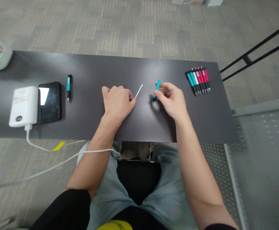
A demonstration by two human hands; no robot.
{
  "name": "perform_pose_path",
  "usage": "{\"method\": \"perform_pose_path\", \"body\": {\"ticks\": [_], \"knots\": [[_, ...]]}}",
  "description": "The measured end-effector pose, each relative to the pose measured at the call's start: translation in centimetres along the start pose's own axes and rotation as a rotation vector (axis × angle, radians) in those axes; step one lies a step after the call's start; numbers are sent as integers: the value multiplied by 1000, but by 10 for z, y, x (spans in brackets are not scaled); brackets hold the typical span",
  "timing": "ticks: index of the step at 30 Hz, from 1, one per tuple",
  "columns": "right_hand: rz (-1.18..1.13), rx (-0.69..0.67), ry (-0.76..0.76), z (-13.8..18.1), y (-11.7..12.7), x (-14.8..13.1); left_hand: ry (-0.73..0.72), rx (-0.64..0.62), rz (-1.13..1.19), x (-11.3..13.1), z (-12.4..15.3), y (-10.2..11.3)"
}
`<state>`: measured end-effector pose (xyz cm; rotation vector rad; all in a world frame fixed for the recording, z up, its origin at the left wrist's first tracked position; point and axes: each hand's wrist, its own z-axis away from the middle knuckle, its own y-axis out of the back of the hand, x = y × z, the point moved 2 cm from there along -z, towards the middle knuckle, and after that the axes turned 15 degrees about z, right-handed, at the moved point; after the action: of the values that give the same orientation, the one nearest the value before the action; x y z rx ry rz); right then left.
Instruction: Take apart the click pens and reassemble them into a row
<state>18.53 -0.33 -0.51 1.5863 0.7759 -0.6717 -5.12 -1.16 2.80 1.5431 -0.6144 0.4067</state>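
Note:
My left hand [117,103] rests low over the dark table, fingers curled. A thin white stick [139,90], perhaps a pen refill, sticks out by its thumb and forefinger, its near end hidden there. A small dark bit shows behind the knuckles, too little to name. Between thumb and fingers, my right hand [173,99] grips a teal pen [158,85] with a black lower end, tilted, its tip close to the tabletop. Another thin pale piece [164,90] shows among the right fingers; what it is I cannot tell.
Several teal, white and red pens [198,81] lie in a row at the right. To the left are a teal-and-black pen [69,88], a black phone [49,102] and a white power bank [23,107]. Its white cable [58,164] crosses near my left forearm.

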Motion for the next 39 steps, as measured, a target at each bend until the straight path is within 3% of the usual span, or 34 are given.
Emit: {"method": "perform_pose_path", "body": {"ticks": [5, 13, 21, 33, 39], "knots": [[114, -66, 15, -3, -21, -7, -24, 38, 7, -1, 0, -2], [237, -18, 119, -7, -35, -16, 3, -8, -67, 5, 1, 4], [257, -5, 155, -9, -38, -10, -20, 188, 17, -6, 2, 16], [206, -28, 124, -12, -33, -5, -107, 141, 55, -18, 1, 5], [442, 36, 55, -2, -25, -21, -24, 197, 29, -11, -1, 5]]}}
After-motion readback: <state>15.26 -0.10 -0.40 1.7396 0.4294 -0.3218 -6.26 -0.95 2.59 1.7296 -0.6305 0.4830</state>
